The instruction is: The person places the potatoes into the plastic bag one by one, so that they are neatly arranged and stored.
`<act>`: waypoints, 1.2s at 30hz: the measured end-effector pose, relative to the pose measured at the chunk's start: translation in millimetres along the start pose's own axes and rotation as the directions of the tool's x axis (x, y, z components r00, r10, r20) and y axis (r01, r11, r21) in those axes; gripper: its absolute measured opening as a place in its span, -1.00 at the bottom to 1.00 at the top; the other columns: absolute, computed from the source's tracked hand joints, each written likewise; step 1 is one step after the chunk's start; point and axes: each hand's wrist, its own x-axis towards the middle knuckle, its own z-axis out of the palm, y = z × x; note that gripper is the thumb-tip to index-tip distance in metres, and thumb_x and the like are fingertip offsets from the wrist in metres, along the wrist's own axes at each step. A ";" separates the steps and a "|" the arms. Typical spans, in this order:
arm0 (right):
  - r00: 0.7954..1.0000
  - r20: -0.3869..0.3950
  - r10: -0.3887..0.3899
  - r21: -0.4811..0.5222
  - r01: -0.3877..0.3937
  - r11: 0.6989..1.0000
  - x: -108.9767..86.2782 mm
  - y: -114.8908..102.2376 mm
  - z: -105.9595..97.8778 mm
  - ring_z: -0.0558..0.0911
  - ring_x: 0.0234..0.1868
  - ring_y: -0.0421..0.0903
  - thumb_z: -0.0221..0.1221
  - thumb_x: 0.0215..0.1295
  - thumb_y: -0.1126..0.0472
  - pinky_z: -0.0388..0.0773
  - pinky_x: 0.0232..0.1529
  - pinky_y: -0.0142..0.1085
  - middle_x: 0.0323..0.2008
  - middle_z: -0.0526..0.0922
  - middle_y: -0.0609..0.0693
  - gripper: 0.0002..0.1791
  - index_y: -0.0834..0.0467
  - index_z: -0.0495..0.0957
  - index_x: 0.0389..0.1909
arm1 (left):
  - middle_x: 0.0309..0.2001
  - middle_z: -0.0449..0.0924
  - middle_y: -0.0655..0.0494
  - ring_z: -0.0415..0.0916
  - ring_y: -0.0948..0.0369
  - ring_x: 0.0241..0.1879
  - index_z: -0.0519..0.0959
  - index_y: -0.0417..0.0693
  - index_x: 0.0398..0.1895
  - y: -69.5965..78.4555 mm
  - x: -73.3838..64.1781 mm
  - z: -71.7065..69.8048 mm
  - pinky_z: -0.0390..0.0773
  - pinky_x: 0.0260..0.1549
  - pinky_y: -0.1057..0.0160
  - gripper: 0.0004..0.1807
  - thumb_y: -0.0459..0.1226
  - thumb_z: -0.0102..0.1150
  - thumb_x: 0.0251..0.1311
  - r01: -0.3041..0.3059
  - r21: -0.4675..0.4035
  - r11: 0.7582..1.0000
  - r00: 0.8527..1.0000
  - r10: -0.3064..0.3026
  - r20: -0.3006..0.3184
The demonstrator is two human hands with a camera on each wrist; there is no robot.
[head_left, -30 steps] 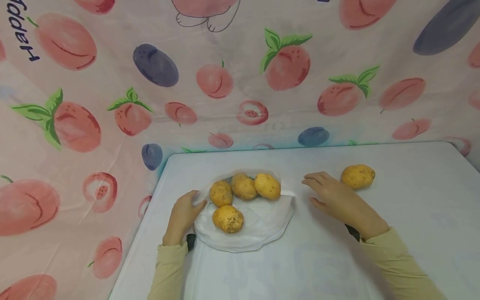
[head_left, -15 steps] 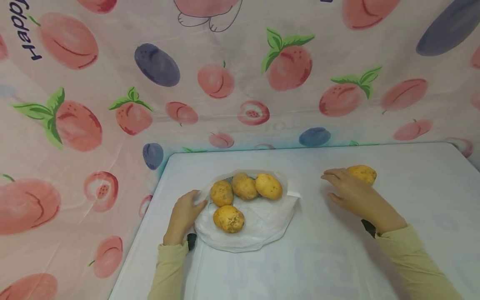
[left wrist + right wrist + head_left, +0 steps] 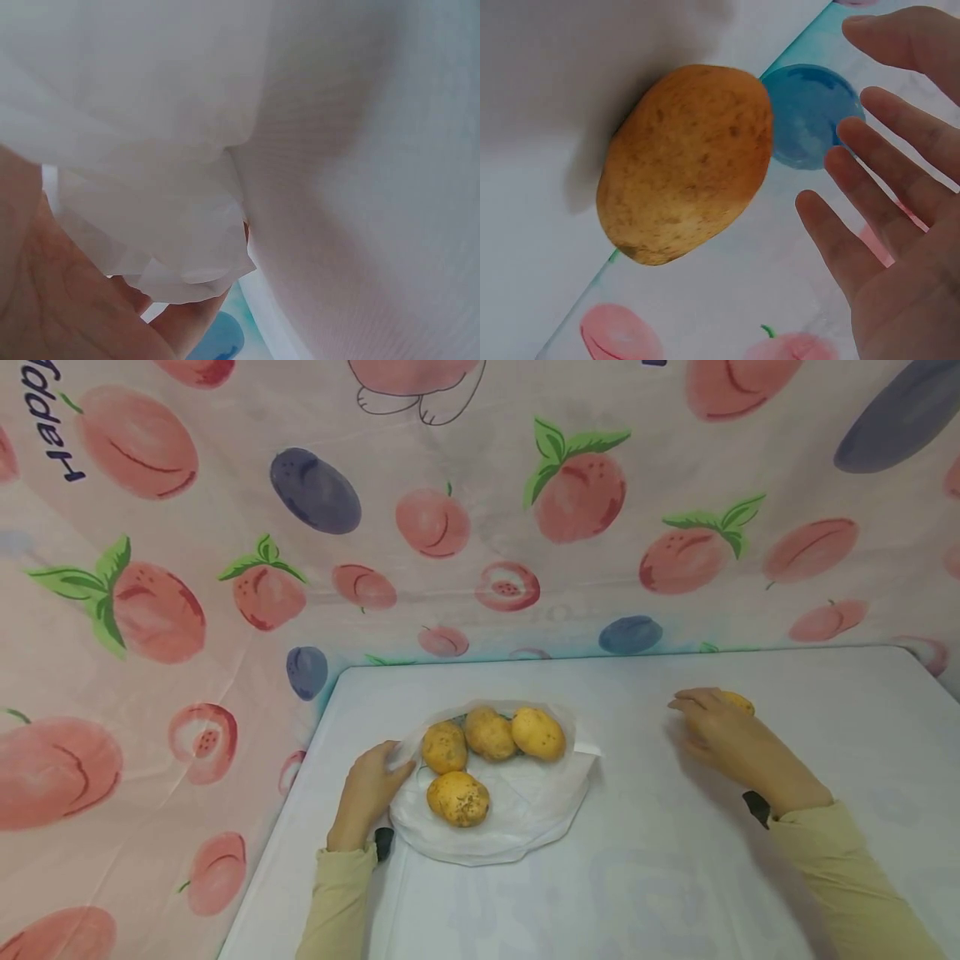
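My left hand (image 3: 367, 792) holds the left edge of a white plastic bag (image 3: 517, 827), its thumb over the rim. Thin bag film (image 3: 157, 202) hides part of that hand's fingers in the left wrist view. Lying on the bag are several yellow potatoes: one in front (image 3: 458, 799), the others behind it, including one at the right (image 3: 538, 734). Away to the right, my right hand (image 3: 731, 735) reaches over a lone potato (image 3: 741, 702), covering most of it. The right wrist view has this potato (image 3: 686, 165) apart from the spread, slightly bent fingers.
The white table (image 3: 637, 877) has its back edge against a fruit-printed cloth (image 3: 465, 543). This cloth also hangs along the left side. A dark wrist strap (image 3: 757, 808) shows below the right sleeve.
My right hand has moved to the right, away from the bag, and come over the lone potato. The left hand and the potatoes on the bag stay in place.
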 end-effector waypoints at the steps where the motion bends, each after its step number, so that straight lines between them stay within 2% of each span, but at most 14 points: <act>1: 1.000 -0.014 -0.001 -0.002 0.001 1.000 -0.5 2.4 0.8 0.49 0.10 0.32 0.45 -0.04 0.38 0.49 0.08 0.20 0.05 0.55 0.38 -0.44 0.45 0.52 0.03 | 0.22 0.53 -0.28 0.43 -0.21 0.26 0.48 -0.33 0.24 -0.2 0.0 0.2 0.38 0.28 -0.17 -0.43 -0.14 0.26 0.27 0.000 0.001 1.000 1.000 0.000 -0.002; 5: 0.999 -0.037 0.012 0.000 -0.012 1.000 -2.8 11.6 4.3 0.48 0.08 0.34 0.46 -0.08 0.38 0.46 0.06 0.25 0.03 0.55 0.38 -0.44 0.44 0.54 0.01 | 0.22 0.53 -0.28 0.43 -0.21 0.26 0.47 -0.34 0.25 -0.2 0.4 0.6 0.38 0.28 -0.16 -0.42 -0.15 0.27 0.26 0.002 0.001 1.000 1.000 -0.002 -0.004; 14: 0.992 0.057 0.110 0.046 -0.112 0.993 -8.9 22.8 3.0 0.38 0.17 0.36 0.47 -0.08 0.42 0.38 0.17 0.29 0.12 0.48 0.41 -0.36 0.46 0.50 0.09 | 0.21 0.53 -0.27 0.44 -0.21 0.25 0.48 -0.33 0.24 -0.7 0.3 0.8 0.39 0.26 -0.17 -0.42 -0.14 0.26 0.27 -0.002 -0.003 1.000 1.000 0.002 0.000; 28: 0.988 0.083 0.132 0.047 -0.136 0.990 -10.2 28.5 3.8 0.42 0.14 0.39 0.47 -0.10 0.45 0.36 0.19 0.29 0.10 0.50 0.44 -0.40 0.45 0.51 0.05 | 0.22 0.52 -0.30 0.43 -0.22 0.26 0.47 -0.35 0.25 -1.3 0.4 -0.5 0.39 0.27 -0.18 -0.42 -0.15 0.27 0.27 -0.007 -0.003 1.000 1.000 0.007 -0.002; 36: 0.990 0.058 0.131 0.000 -0.131 0.991 -10.7 27.0 3.5 0.47 0.12 0.36 0.49 -0.10 0.38 0.42 0.13 0.28 0.08 0.56 0.39 -0.40 0.41 0.56 0.04 | 0.21 0.53 -0.29 0.43 -0.22 0.25 0.48 -0.34 0.24 -1.3 -0.2 0.9 0.39 0.26 -0.18 -0.42 -0.16 0.28 0.25 -0.003 -0.008 1.000 1.000 0.003 -0.010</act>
